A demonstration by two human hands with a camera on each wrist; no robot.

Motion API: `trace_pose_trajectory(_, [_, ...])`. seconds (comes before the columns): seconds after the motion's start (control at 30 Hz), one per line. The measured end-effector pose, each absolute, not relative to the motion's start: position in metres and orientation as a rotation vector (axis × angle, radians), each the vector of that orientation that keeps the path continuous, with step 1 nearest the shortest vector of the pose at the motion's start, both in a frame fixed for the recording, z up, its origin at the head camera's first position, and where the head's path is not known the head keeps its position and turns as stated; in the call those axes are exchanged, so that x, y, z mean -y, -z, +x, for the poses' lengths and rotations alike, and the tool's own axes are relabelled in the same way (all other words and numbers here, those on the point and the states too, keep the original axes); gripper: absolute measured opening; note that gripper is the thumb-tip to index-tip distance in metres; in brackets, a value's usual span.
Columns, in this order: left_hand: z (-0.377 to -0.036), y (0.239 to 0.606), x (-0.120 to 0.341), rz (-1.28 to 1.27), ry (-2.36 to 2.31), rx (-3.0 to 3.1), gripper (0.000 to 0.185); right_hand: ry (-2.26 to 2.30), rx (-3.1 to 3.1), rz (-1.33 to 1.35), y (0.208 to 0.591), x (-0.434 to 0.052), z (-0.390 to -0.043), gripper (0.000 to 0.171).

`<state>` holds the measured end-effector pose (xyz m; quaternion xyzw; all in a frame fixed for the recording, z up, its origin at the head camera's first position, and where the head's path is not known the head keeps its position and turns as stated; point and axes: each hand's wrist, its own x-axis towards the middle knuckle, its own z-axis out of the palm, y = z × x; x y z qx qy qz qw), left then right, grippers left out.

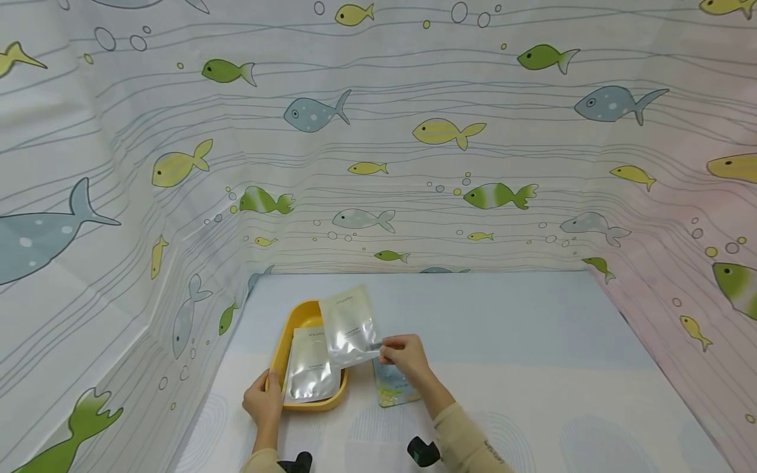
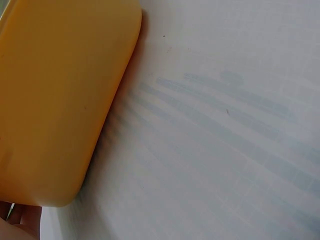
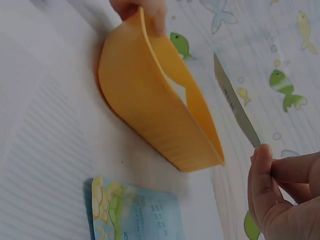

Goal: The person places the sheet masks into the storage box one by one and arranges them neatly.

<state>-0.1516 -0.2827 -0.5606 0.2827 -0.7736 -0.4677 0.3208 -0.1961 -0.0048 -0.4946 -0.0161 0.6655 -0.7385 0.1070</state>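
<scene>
My left hand [image 1: 262, 402] grips the near left rim of a yellow plastic bin [image 1: 319, 406], thumb over the edge. In the bin lies a silver sheet mask sachet [image 1: 312, 371], printed side up. With thumb and fingertips my right hand [image 1: 407, 357] pinches the lower right corner of another silver sachet [image 1: 349, 326], held up and tilted over the bin's right side. The right wrist view shows this raised sachet [image 3: 235, 102] almost edge-on, apart from the bin. Just a few fingers of the left hand [image 2: 22, 222] appear at the bin's corner in the left wrist view.
A light blue sachet [image 1: 393, 386] with a yellow-green print lies on the white table [image 1: 503, 328], right of the bin and partly under my right hand. Fish-patterned curtains [image 1: 367, 190] enclose the table at the back and sides.
</scene>
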Motion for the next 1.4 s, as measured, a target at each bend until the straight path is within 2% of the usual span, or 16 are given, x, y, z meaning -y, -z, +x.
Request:
trace_pose_trajectory(1.0, [-0.15,0.562,0.283,0.75,1.239,2.03,0.025,2.166,-2.015,0.09,0.519,0.067,-0.177,0.022])
trace_pose_trajectory(1.4, [-0.152,0.563,0.284,0.755,1.247,2.024,0.025,2.066,-2.193,-0.119,0.528,0.082,-0.171,0.009])
